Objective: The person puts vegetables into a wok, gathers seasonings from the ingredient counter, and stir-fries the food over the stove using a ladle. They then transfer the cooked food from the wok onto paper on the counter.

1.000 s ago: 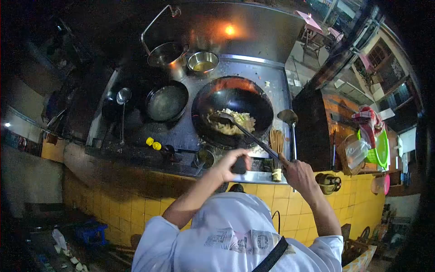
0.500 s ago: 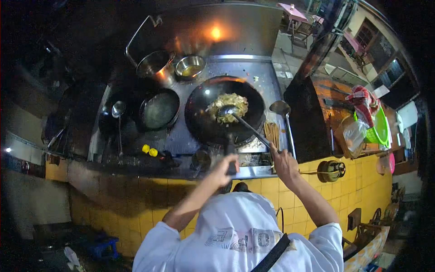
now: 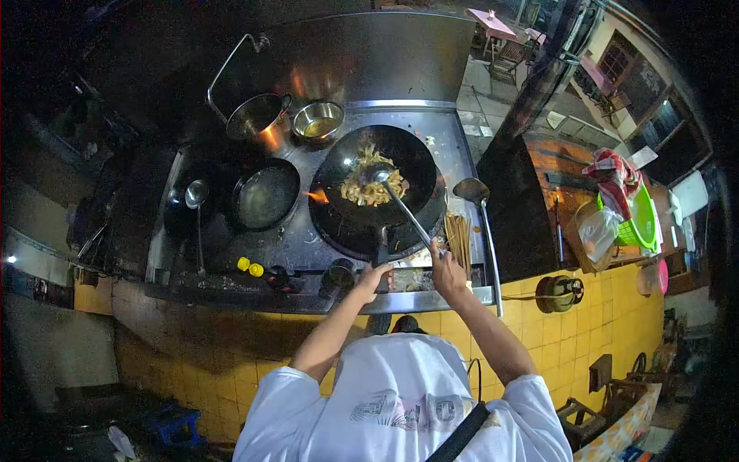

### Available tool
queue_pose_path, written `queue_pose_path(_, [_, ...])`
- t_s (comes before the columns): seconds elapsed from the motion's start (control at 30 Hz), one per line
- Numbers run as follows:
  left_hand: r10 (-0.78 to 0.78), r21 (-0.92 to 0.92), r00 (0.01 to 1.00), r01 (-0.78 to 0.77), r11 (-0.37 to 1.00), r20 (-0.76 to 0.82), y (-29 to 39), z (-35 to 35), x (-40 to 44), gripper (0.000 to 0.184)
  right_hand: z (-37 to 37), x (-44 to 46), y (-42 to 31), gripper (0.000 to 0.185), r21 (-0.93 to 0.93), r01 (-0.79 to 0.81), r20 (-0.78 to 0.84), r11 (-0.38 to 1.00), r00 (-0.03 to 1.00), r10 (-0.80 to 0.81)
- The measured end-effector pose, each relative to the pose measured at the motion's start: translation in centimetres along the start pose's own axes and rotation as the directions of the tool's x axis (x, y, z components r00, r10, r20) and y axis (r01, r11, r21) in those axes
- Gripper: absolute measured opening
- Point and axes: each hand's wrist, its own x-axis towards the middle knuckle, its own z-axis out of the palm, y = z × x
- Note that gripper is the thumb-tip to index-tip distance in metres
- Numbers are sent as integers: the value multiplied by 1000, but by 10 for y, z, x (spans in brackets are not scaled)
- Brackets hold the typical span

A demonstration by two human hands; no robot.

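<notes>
My left hand (image 3: 372, 282) is closed around the handle (image 3: 382, 248) of a dark wok (image 3: 419, 160), which sits over the burner. In my right hand (image 3: 450, 273) is the long handle of a ladle (image 3: 408, 212). The ladle's bowl rests in the food (image 3: 366, 191), a pale, browned mix of chopped pieces that I cannot name exactly, lying in the middle of the wok. An orange flame (image 3: 318, 196) shows at the wok's left edge.
Left of the wok stands a second dark pan (image 3: 267, 196), with another ladle (image 3: 197, 195) beyond it. A pot (image 3: 258, 117) and a metal bowl (image 3: 318, 121) stand behind. Thin sticks (image 3: 457, 240), a long-handled spatula (image 3: 472, 189) and yellow-capped bottles (image 3: 250, 267) lie nearby. A green basket (image 3: 640, 219) is far right.
The wok has shifted slightly left and the food has spread within it. A flame now shows at its left side. My right hand and the ladle have moved left.
</notes>
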Motion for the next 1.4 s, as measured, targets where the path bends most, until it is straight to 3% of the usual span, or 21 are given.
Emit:
queue_pose_path(0.07, [-11,16,995,13,1000,-95,0,0,4,19,-55,-2,0,56,162,-124,85,979,990,111])
queue_pose_path(0.13, [-18,27,990,22,999,-141,-5,-4,7,23,-85,-9,15,42,226,10,1,974,1000,-11])
queue_pose_path(0.2, [-5,58,992,12,998,-128,-6,-7,10,23,-72,-15,15,51,221,-79,-15,972,996,85])
queue_pose_path(0.27, [3,36,997,0,999,-82,-8,-11,15,24,-17,-4,7,61,405,-179,72,896,984,164])
queue_pose_path(0.37, [-67,26,991,71,997,-117,-6,-10,15,24,4,15,-4,38,591,131,-114,796,990,-78])
queue_pose_path(0.47, [-97,-54,995,95,994,-37,1,-11,8,23,-54,13,14,41,476,289,-131,831,957,-258])
queue_pose_path(0.57, [-92,19,992,94,995,-91,5,-7,9,23,-96,-29,18,41,250,251,-77,935,968,-239])
queue_pose_path(0.63, [-134,-24,991,134,991,-2,0,-11,18,23,-109,-38,0,48,100,67,168,993,982,-84])
queue_pose_path(0.73, [-183,-37,981,186,982,57,-5,-9,28,20,-54,-14,-16,44,116,88,81,989,992,-98])
queue_pose_path(0.77, [-158,-60,986,154,986,-52,-4,9,16,20,-48,-5,-18,41,46,169,38,985,985,-171])
queue_pose_path(0.83, [-98,-76,957,81,994,-273,7,55,-14,19,-93,2,21,34,234,152,217,960,954,-205])
queue_pose_path(0.9, [-18,-297,986,67,953,165,38,86,-68,20,-178,-25,30,28,297,192,163,935,955,-248])
queue_pose_path(1.0, [-179,-195,951,231,953,250,67,93,-101,23,-194,-44,36,31,275,236,114,932,955,-275])
queue_pose_path(1.1, [-289,-294,939,333,896,185,51,51,-69,22,-168,-56,29,34,272,254,110,928,950,-292])
queue_pose_path(1.17, [-135,-19,990,136,990,43,27,47,-74,18,-165,-69,25,38,192,274,85,942,952,-294])
queue_pose_path(1.2, [-218,-220,970,190,957,-108,9,65,-79,13,-160,-70,25,41,113,266,108,957,954,-278])
queue_pose_path(1.23, [-174,3,983,174,985,-64,13,77,-109,9,-161,-71,24,41,115,259,79,959,960,-269])
queue_pose_path(1.27, [-250,-225,965,227,948,-77,8,93,-128,9,-162,-77,22,40,122,253,64,960,963,-262])
queue_pose_path(1.3, [-283,-157,954,295,942,96,19,101,-151,10,-166,-80,19,40,127,249,45,960,966,-256])
queue_pose_path(1.37, [-285,-75,942,302,950,180,25,96,-151,14,-174,-81,13,42,98,227,100,969,967,-236])
queue_pose_path(1.4, [-298,-85,949,307,948,103,38,92,-138,15,-172,-82,13,42,87,228,120,970,964,-238])
